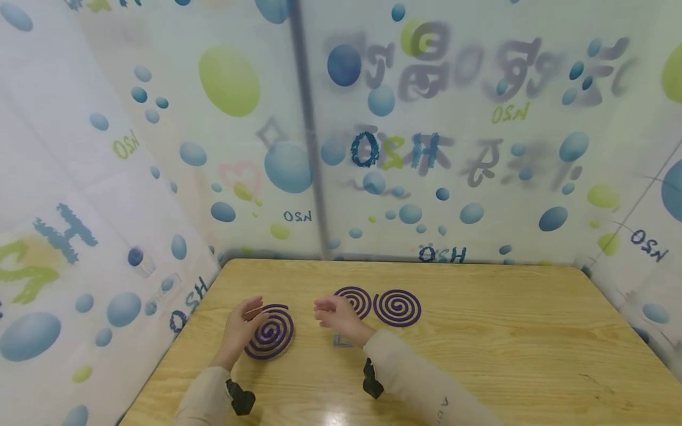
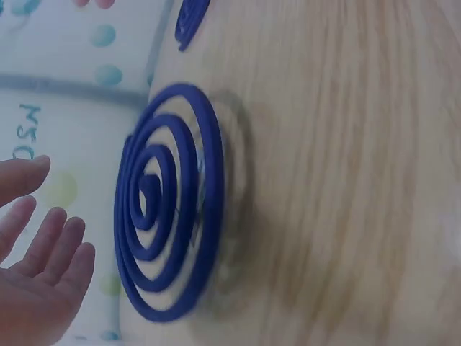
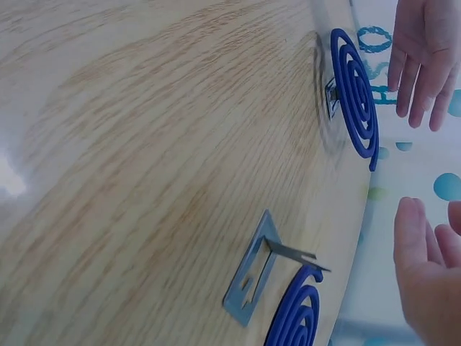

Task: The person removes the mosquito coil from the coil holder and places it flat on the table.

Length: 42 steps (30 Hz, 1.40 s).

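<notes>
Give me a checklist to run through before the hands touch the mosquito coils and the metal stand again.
1. Left hand free: ok; fingers straight beside the left mosquito coil, no grip on it.
2. Right hand free: ok; loosely open, holding nothing.
3. Left mosquito coil mounted: ok; the right wrist view shows it raised off the table on a metal stand.
4. Spare metal stand ready: ok; flat on the table, its prong bent up, nothing on it.
5. Middle coil and right coil whole: cannot tell; the right hand partly hides the middle one.
6. Coils apart: cannot tell; middle and right lie very close.
</notes>
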Available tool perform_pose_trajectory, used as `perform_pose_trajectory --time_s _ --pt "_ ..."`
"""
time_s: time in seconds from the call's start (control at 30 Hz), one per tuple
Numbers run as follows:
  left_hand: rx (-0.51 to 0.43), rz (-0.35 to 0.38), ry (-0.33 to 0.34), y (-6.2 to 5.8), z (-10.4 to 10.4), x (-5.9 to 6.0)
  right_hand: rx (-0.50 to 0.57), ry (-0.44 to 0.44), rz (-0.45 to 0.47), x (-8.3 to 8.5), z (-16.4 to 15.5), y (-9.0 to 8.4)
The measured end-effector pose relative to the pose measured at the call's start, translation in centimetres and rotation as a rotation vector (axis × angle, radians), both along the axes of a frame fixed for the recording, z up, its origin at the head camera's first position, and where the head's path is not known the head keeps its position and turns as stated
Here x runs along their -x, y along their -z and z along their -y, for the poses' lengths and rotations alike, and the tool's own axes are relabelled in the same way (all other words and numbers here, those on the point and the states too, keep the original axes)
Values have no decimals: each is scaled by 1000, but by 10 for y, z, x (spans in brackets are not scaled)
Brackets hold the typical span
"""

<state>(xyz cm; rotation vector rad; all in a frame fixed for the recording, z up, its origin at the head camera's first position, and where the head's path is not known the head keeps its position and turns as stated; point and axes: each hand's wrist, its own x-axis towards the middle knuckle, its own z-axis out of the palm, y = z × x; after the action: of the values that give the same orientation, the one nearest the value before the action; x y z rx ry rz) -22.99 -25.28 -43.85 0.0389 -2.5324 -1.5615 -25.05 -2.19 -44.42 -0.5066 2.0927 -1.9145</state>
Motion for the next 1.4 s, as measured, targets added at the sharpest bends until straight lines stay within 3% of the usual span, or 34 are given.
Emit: perform_pose_trajectory --time_s 0.27,0.53,0.73,0.77,0.87,1.0,1.1,1.13,1.17,1.23,1.33,1.4 --pt "-56 9 -142 18 21 -1 -78 27 14 9 24 2" --pt "-35 113 -173 32 28 -1 -171 17 -10 18 35 -2" --pt "-54 152 -179 35 29 -1 -232 6 45 23 42 1" --pt "-49 153 -179 35 30 -1 -233 -10 69 26 45 6" --pt "-40 157 -176 37 32 -1 -178 -77 89 47 59 50" --pt "-33 169 -159 37 32 -2 -96 -131 105 82 83 129" --pt "-35 170 -150 37 31 -3 -22 -136 119 95 93 165" --pt "-35 168 -150 37 30 -2 7 -133 122 98 95 172" --pt "-37 167 -153 37 29 -2 -3 -115 145 95 96 168" --pt "-32 156 -157 38 27 -2 41 -103 108 96 96 175" --pt "-28 140 -152 39 24 -1 -1 -48 117 87 96 162" --pt "-32 129 -145 39 23 -1 24 -37 67 89 96 170"
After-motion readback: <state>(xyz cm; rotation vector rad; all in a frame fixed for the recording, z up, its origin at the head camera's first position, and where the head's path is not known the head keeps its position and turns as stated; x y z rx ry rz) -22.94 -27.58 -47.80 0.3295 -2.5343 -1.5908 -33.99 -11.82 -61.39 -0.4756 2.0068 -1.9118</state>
